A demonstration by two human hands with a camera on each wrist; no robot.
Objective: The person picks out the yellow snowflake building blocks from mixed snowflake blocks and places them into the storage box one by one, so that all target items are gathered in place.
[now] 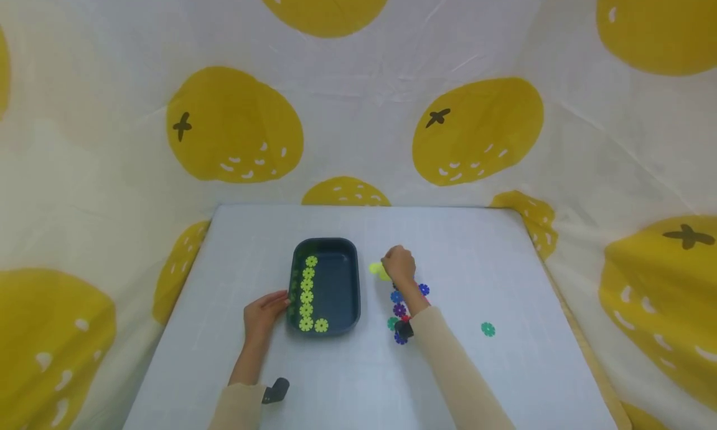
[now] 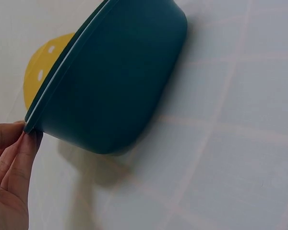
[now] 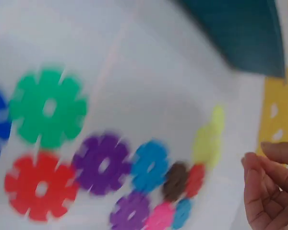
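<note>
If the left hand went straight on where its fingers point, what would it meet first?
The dark tray: the left hand pinches its rim, so it would likely push against the tray at once. Beyond the rim, the yellow-green pieces inside look next in line, though depth is unclear.

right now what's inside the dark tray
Inside the tray are seven yellow-green flower-shaped discs: six in a line along its left side, and one right of the nearest. The tray floor directly beneath the discs is covered and can't be seen.

one tray (image 1: 338, 280), seven discs (image 1: 306, 297) inside
</note>
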